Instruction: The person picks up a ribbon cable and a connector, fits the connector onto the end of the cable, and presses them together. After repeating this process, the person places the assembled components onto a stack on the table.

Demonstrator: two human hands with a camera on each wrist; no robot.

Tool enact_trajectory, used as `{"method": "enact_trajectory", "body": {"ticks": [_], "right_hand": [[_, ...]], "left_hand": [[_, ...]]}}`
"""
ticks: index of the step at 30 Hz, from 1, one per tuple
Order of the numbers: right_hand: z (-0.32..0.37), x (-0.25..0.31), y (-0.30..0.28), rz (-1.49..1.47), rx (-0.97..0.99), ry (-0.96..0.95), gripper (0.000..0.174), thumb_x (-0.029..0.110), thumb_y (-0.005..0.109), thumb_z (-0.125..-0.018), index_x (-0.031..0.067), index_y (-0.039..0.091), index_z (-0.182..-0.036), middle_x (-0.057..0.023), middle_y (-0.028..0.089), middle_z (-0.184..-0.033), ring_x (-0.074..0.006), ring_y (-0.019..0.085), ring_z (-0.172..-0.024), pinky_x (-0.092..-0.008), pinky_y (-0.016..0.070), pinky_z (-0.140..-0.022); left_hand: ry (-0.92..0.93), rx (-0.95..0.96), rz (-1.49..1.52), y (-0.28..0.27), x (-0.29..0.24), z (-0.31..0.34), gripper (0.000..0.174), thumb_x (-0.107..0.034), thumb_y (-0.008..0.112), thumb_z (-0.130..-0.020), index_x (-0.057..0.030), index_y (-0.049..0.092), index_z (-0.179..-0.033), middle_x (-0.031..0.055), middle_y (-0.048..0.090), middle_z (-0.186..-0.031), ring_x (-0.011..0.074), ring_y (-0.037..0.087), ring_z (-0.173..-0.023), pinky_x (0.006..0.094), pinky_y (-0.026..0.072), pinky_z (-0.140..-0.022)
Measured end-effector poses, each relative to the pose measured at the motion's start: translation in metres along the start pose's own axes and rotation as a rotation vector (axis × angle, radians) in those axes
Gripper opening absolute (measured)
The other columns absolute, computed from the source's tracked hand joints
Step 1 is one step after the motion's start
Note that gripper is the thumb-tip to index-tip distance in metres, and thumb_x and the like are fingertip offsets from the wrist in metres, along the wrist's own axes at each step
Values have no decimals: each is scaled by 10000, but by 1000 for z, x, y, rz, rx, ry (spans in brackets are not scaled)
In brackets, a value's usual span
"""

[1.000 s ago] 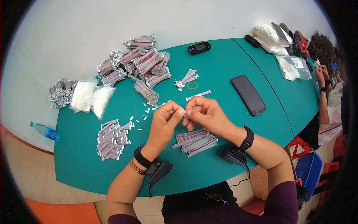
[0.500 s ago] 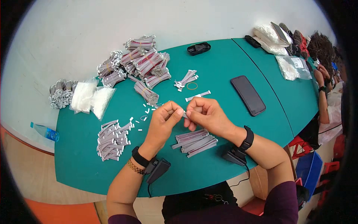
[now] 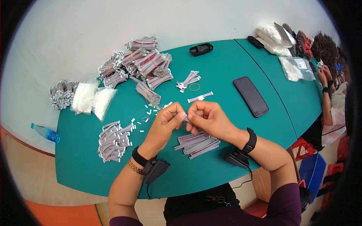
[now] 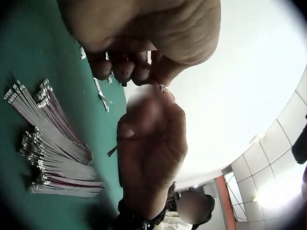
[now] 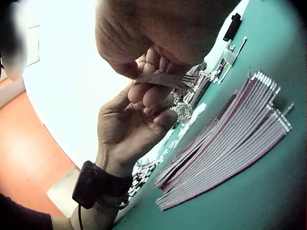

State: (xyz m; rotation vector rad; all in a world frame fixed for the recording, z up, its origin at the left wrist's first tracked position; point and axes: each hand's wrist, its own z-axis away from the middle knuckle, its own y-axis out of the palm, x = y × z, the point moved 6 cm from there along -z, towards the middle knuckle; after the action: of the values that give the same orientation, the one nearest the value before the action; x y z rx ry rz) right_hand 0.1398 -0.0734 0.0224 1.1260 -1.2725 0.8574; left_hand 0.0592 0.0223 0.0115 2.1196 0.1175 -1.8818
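Observation:
Close together over the table, my left hand (image 3: 166, 122) and right hand (image 3: 213, 120) meet at the fingertips. In the right wrist view, a short grey ribbon cable (image 5: 165, 79) runs from my right hand's pinch. Thumb and finger of my left hand pinch a small white connector (image 4: 163, 88) at the cable's end, largely hidden by the fingertips. Below the right hand lies a stack of flat ribbon cables (image 3: 200, 145). Left of the left hand is a loose pile of cables with white ends (image 3: 114, 145). Loose white connectors (image 3: 149, 111) lie scattered beyond the left hand.
Bundled cables (image 3: 149, 64) are heaped at the back, beside clear bags of white parts (image 3: 85, 96). A few cables (image 3: 188, 80), a rubber band (image 3: 194, 87) and a single cable (image 3: 200, 96) lie ahead. A phone (image 3: 251, 96) rests at right; another person's hands (image 3: 325, 75) work beyond.
My left wrist has turned slightly, and its strapped camera has swung a little to the left. The fingertips stay together with small shifts; the things on the table lie as before.

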Motion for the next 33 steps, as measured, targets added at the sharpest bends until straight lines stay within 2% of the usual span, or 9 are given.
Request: {"method": "enact_trajectory", "body": {"ticks": [4, 7, 10, 16, 19, 25, 33], "right_hand": [[0, 3, 0, -1, -26, 1, 103, 105, 539, -916, 29, 518, -849, -32, 608, -713, -65, 571, -605, -201, 479, -545], [-1, 5, -1, 84, -78, -143, 83, 72, 577, -887, 22, 515, -866, -21, 601, -694, -57, 565, -605, -199, 466, -535], [3, 20, -3, 333, -144, -295, 100, 40, 610, -852, 8, 516, -862, -22, 591, -662, -56, 563, -599, -211, 453, -524], [3, 19, -3, 528, -162, -408, 111, 38, 617, -842, -1, 516, -819, -44, 581, -640, -69, 563, -584, -234, 453, -522], [4, 18, -4, 534, -176, -446, 109, 43, 612, -848, -2, 514, -830, -46, 583, -643, -76, 560, -574, -233, 452, -518], [3, 13, -5, 483, -173, -378, 105, 43, 607, -853, -3, 512, -852, -51, 588, -652, -90, 582, -582, -233, 465, -520], [6, 19, -2, 465, -175, -442, 98, 45, 608, -852, -7, 528, -875, -73, 615, -685, -119, 601, -598, -238, 487, -554]], "left_hand": [[-9, -9, 17, 0, -2, -1, 209, -237, 541, -928, -98, 488, -780, -50, 423, -690, 49, 371, -646, 203, 310, -599], [-27, -38, 65, -1, 0, 0, 206, -236, 534, -930, -102, 488, -780, -52, 419, -687, 48, 370, -643, 205, 309, -601], [-41, -39, 95, -4, 0, -1, 196, -229, 534, -926, -100, 489, -784, -54, 425, -699, 52, 380, -655, 210, 318, -617], [-48, -34, 97, -5, 2, -2, 182, -207, 528, -922, -95, 495, -783, -52, 431, -704, 54, 380, -657, 217, 322, -622], [-44, -32, 85, -4, 2, -1, 184, -207, 527, -923, -93, 498, -781, -48, 435, -705, 54, 381, -655, 217, 322, -621], [-65, -25, 154, -4, 5, -1, 182, -213, 528, -925, -89, 507, -794, -43, 449, -710, 57, 390, -655, 218, 326, -622], [-71, -25, 155, -3, 5, -1, 184, -217, 527, -928, -94, 501, -794, -40, 453, -715, 60, 396, -662, 217, 331, -634]]}}
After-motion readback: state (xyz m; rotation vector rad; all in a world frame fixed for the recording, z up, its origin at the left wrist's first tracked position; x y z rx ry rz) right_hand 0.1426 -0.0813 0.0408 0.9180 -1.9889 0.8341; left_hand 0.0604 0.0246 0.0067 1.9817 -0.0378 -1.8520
